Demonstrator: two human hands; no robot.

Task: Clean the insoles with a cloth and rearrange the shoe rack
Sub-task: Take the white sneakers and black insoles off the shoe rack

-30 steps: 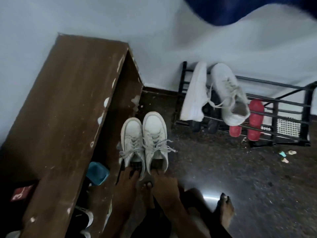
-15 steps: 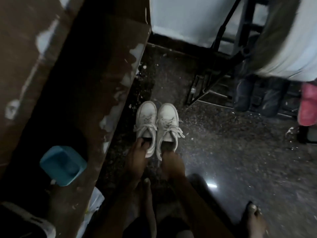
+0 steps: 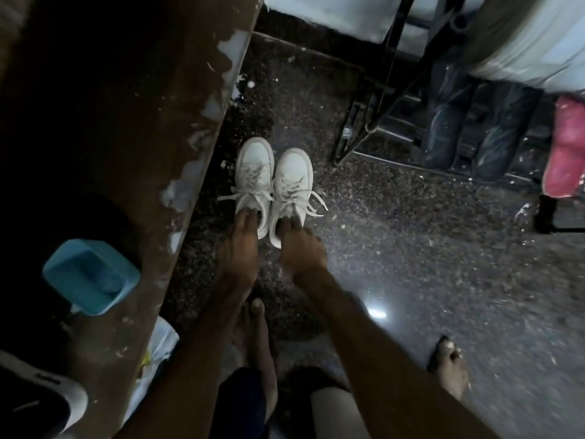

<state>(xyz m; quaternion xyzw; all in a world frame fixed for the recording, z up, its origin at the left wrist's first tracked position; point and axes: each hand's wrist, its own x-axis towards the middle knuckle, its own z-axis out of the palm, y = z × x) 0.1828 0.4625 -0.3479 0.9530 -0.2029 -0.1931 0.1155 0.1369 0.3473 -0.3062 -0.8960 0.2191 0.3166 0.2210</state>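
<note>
Down on the speckled floor (image 3: 411,248), between the brown cabinet (image 3: 142,122) and the shoe rack (image 3: 364,122), two white shoes stand side by side. The left hand (image 3: 237,248) hooks its fingers into the left sneaker (image 3: 254,166), and the right hand (image 3: 300,255) does likewise with the right sneaker (image 3: 292,175).

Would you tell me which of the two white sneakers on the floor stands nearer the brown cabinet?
The sneaker that the left hand grips; its twin, in the right hand, stands on the rack's side.

- White sneakers (image 3: 273,182) with white laces
- Dark speckled floor (image 3: 411,248)
- Brown cabinet (image 3: 126,106), white chipped patches
- Blue tub (image 3: 90,275)
- Black rack (image 3: 380,99)
- Pink slipper (image 3: 565,150)
</note>
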